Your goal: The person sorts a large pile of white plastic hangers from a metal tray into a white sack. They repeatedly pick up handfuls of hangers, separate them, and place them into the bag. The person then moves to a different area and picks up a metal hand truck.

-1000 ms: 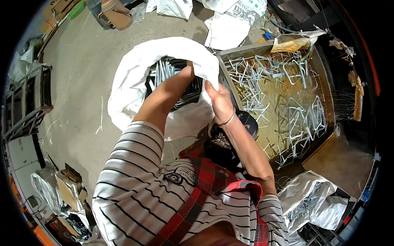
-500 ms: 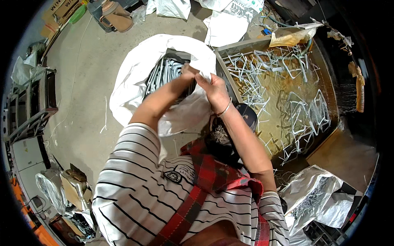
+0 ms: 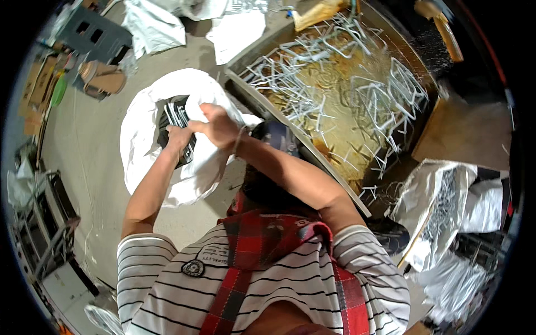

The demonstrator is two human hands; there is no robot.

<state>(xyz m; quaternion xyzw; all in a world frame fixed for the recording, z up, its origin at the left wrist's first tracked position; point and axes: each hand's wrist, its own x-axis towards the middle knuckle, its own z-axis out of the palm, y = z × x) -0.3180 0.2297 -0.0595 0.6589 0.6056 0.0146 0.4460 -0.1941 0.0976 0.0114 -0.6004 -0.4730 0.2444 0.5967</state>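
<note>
A white sack [image 3: 140, 153] with a rolled-down rim stands on the floor in front of me. Inside its mouth lie several grey bent metal rods [image 3: 177, 114]. My left hand [image 3: 178, 137] reaches into the mouth over the rods, its fingers curled; whatever lies in them is hidden. Close beside it, my right hand [image 3: 216, 127] is closed at the right side of the mouth, on the sack's folded material. Its thumb points toward the left hand, and some motion blur softens its fingers.
A metal-walled tank [image 3: 335, 187] to the right holds yellowish liquid and many bent wire pieces [image 3: 290, 89]. A brown jug [image 3: 101, 78] and a grey plastic stool [image 3: 92, 33] are at the far left. At the lower right stands an open sack [image 3: 413, 192] of metal pieces.
The view has shifted, so the sack sits further left and the tank nearer. My left hand has drawn back toward me from deeper in the sack; my right hand remains at its right side.
</note>
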